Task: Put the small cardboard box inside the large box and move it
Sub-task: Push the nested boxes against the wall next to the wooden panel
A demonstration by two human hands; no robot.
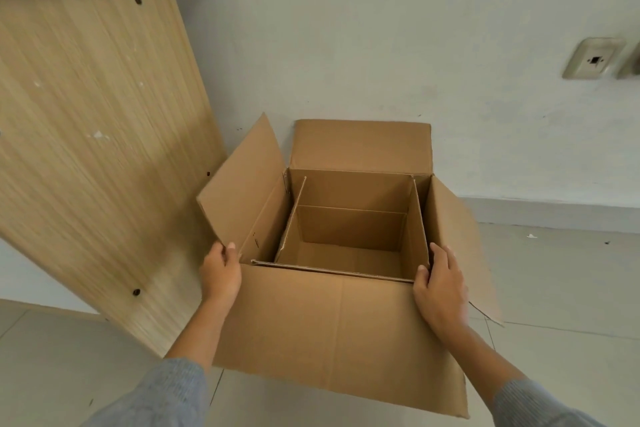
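Tiled floor (554, 288) by a white wall (381, 28): large box (339, 333) open, small cardboard box (349, 236) nested inside.

Both boxes stand with flaps up. Left hand (221, 270) grips the near-left corner of the large box at the left flap; right hand (440, 288) grips the near-right corner, thumb on the rim. Wooden panel (93, 114) leans just beside the left flap. Wall socket (594, 59) sits well apart, upper right.

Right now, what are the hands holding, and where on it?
Both hold the large box, with the small box already inside. Left hand pinches the near-left corner by the left flap; right hand grips the near-right corner rim.
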